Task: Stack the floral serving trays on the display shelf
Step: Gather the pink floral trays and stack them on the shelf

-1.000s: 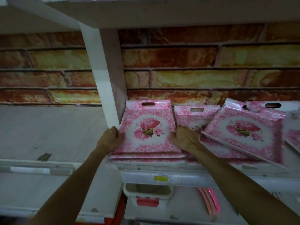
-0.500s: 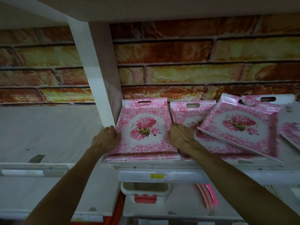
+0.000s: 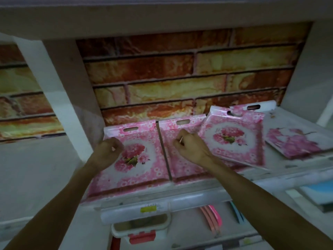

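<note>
Both hands curled, grip unclear: left hand (image 3: 108,150) hides tray (image 3: 133,170) edge; right hand (image 3: 191,147).

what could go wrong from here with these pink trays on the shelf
The tilted tray lies askew, propped on the middle tray, so it may slide when that one is shifted. The leftmost tray looks to reach the shelf's front edge and could tip off if nudged. The left hand and right hand hover curled, gripping nothing.
</note>
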Motion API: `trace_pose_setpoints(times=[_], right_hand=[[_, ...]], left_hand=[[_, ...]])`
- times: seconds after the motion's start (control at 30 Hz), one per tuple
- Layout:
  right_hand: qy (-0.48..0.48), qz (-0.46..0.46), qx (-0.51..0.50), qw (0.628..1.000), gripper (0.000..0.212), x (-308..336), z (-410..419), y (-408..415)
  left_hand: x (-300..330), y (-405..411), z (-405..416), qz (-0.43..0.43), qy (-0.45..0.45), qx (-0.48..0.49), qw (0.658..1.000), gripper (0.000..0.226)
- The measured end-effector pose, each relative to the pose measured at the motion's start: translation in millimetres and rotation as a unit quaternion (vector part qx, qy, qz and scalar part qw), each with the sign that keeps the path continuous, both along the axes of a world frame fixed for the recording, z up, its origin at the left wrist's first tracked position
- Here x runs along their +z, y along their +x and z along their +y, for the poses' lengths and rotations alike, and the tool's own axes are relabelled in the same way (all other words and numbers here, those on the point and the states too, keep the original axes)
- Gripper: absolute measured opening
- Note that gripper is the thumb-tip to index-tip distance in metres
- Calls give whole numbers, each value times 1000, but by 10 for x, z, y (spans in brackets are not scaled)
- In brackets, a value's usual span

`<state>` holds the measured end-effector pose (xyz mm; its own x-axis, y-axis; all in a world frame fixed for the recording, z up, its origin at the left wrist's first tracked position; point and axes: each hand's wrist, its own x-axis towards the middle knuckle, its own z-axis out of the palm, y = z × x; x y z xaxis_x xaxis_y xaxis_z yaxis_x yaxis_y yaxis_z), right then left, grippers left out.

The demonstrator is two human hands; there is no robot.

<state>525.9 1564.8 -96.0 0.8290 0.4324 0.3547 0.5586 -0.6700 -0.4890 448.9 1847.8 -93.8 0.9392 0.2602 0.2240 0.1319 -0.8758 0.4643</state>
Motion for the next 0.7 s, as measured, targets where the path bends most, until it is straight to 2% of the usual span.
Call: trace_pose_setpoints(times=[0.13, 0.2, 0.47, 0.53, 0.6, 0.7], right_hand=[[70, -3, -29, 997, 20, 83, -467, 35], [105, -10, -62, 993, 19, 83, -698, 57], [183, 6, -150, 972, 23, 42, -1502, 224], [180, 0, -175, 968, 21, 30, -1656, 262], [173, -7, -190, 966, 19, 22, -1803, 289], [156, -3, -206, 966, 18, -21, -1980, 353]], left_hand=[[53, 226, -504, -8, -159, -50, 986, 11], [45, 354, -733, -3, -205, -92, 974, 11], [45, 833, -1598, 56, -256, -162, 951, 12], [42, 916, -1775, 64, -238, -167, 955, 13], [52, 999, -1951, 67, -201, -179, 961, 23], [52, 1139, -2099, 96, -219, -183, 954, 18]])
